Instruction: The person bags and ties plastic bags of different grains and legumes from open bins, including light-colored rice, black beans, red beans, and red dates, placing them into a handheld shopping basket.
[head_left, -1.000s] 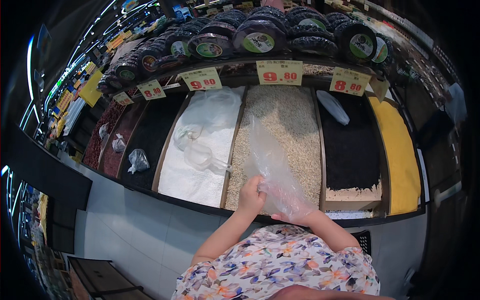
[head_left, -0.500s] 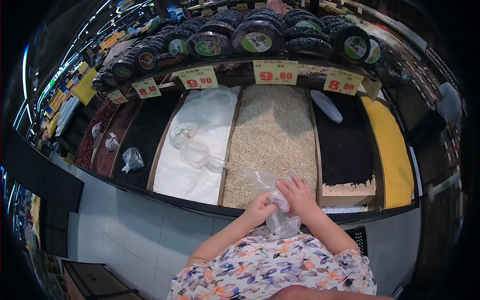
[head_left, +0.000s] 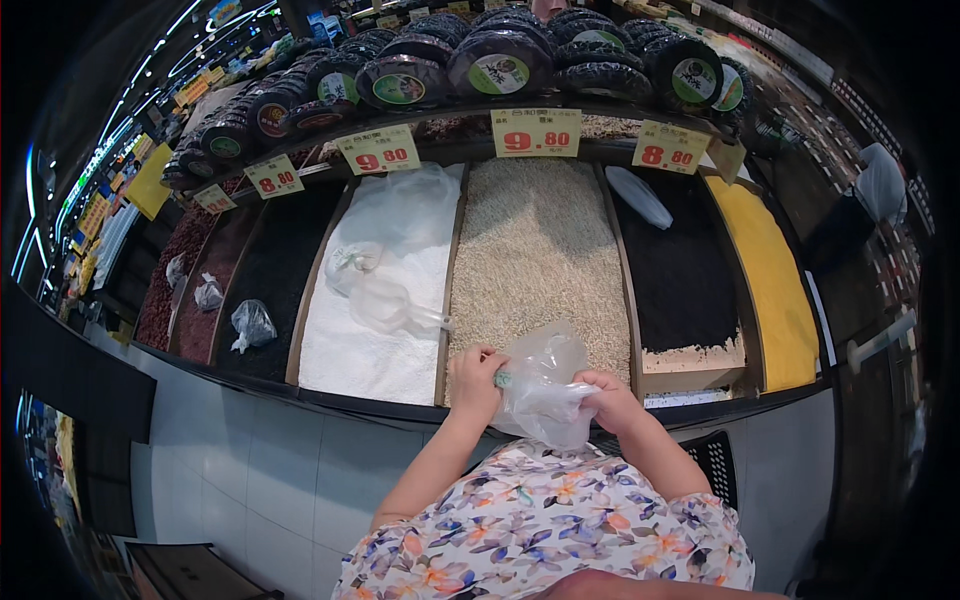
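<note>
Holds clear bag (head_left: 545, 395) at near end of pale grain (head_left: 535, 250), with left hand (head_left: 475, 378) loosely curled on its left edge and right hand (head_left: 608, 400) pinching its gathered right side; calls, seemingly, for gentle, even spreading without tearing.

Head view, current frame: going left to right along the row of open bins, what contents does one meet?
Dark-red beans, reddish-brown grain, black grain, fine white grain, beige grain, another black grain, fine yellow grain.
</note>
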